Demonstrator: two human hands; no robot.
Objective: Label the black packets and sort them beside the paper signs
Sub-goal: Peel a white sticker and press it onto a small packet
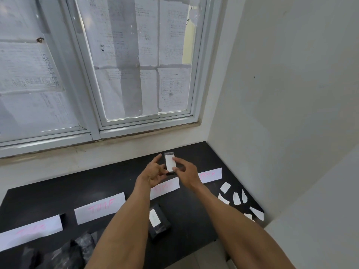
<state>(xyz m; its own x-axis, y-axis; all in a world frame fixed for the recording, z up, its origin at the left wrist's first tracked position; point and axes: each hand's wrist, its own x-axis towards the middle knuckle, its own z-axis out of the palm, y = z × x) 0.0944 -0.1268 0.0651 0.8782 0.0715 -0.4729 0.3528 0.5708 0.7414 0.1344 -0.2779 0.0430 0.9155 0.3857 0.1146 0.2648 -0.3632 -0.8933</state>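
Above the far part of the black table I hold a black packet with a white label on its face. My left hand grips its lower end from the left. My right hand pinches it from the right, fingertips on the label. A second labelled black packet lies on the table between my forearms. Several white paper signs with pink writing lie in a row: far left, middle left, middle, right.
Several loose white label slips lie at the table's right edge by the wall. A heap of black packets sits at the front left. A small black packet lies behind the far-left sign. A papered window stands behind.
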